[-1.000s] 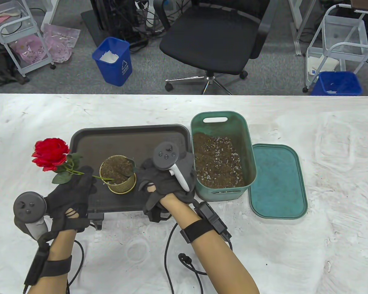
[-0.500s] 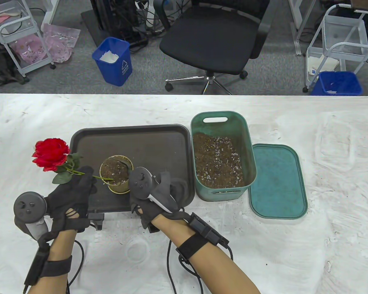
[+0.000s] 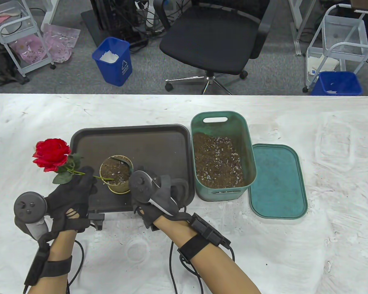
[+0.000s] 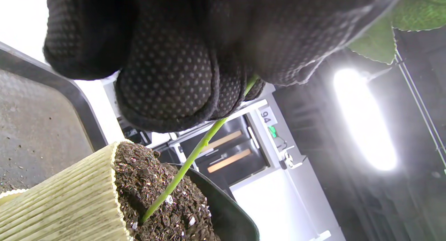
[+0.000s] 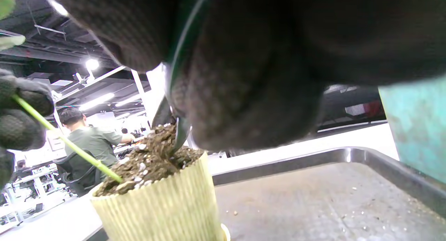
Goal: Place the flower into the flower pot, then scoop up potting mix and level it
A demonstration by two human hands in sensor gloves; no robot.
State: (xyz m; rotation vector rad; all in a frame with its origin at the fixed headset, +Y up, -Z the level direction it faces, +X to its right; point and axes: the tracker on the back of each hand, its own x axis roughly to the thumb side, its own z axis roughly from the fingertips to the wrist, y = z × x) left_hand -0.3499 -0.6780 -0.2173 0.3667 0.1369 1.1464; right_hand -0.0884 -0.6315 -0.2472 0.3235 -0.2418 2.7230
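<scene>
While left hand fingers pinch its thin, bendable stem mid-length, flower leans left from soil-filled pot on tray; right hand grips scoop at soil.

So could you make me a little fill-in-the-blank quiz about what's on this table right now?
1. The left hand pinches the stem of a flower whose bloom is ____.
2. The flower pot stands on a dark ____.
3. The green bin next to it holds potting ____.
4. The bin's lid lies flat on the bin's ____ side in the table view.

Missing words: red; tray; mix; right
</scene>
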